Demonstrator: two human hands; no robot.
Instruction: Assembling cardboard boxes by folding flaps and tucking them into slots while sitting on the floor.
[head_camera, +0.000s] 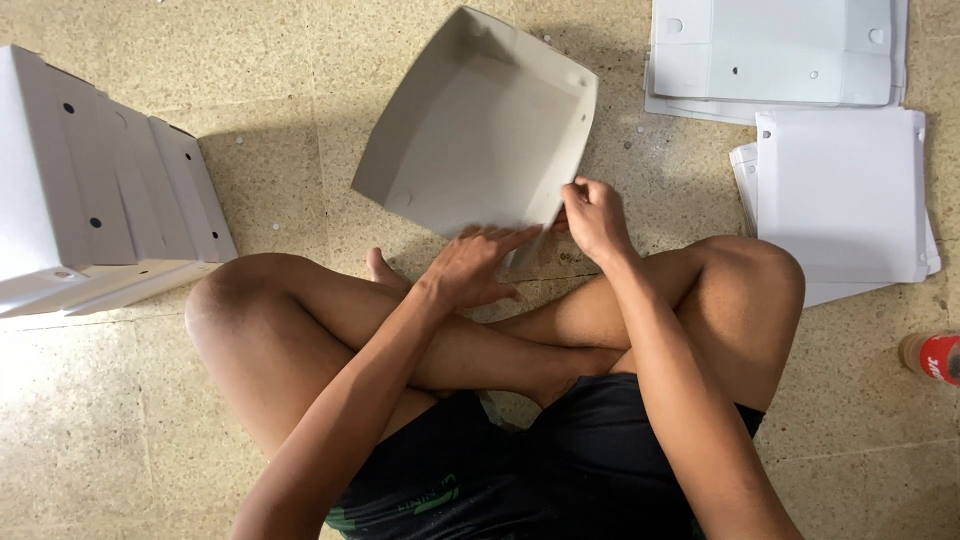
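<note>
Floor (300, 60) of speckled tan tiles, bare in the near corners. A half-folded white cardboard box (480, 130) sits mid-floor. The left hand (475, 268) lies flat, fingers loose, on its near edge; the right hand (592, 215) pinches its near corner. Folded boxes (90, 190) line the left edge, flat sheets (840, 190) the right.

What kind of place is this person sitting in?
Probably a home or small workshop floor used for folding boxes: a tiled floor, flat white cardboard sheets, finished boxes, and both hands on a half-folded box.
</note>
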